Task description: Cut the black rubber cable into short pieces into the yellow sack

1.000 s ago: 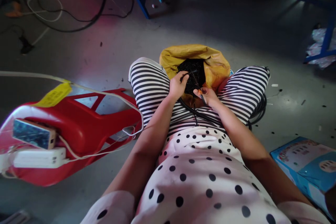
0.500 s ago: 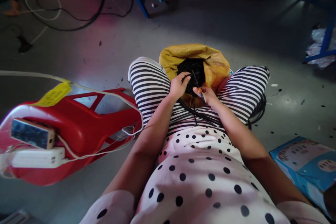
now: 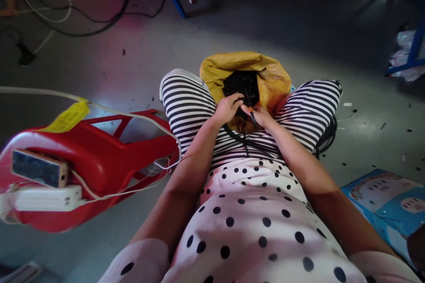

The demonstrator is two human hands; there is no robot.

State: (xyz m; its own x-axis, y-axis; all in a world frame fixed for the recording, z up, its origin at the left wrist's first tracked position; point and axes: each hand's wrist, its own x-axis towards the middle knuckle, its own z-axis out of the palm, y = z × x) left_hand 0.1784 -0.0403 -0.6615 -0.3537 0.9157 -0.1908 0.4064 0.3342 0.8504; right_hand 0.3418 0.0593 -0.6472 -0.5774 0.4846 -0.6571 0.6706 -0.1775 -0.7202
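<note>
Head view shows a person sitting on the floor [image 3: 299, 31], with striped knees spread apart. On the far left lies a tipped red chair [image 3: 99, 159] with a white power strip [image 3: 46, 198] and a small dark box [image 3: 38, 169] resting on it. A white cord [image 3: 99, 108] loops over the chair.

Between the knees stands a yellow bag [image 3: 272, 77] full of little black bits. The left hand [image 3: 227, 108] sits at the mouth of the bag, its fingers curled down around a thin black cable [image 3: 252, 143] that runs back over the lap. Just beside it, touching, is the right hand [image 3: 262, 116], pinching a small tool with an orange part [image 3: 252, 115]. I cannot tell what kind of tool it is.

The tool tip is very close to the left fingers, so it could nick them if it slips. The bag leans on the knees only; a bump could spill the bits. The loose cable might slide out too.

A second ago the two hands were a little apart, and the left one held the cable end up over the bag. Now they are pressed together, lower down. At the right edge lies a blue box [image 3: 388, 205].
</note>
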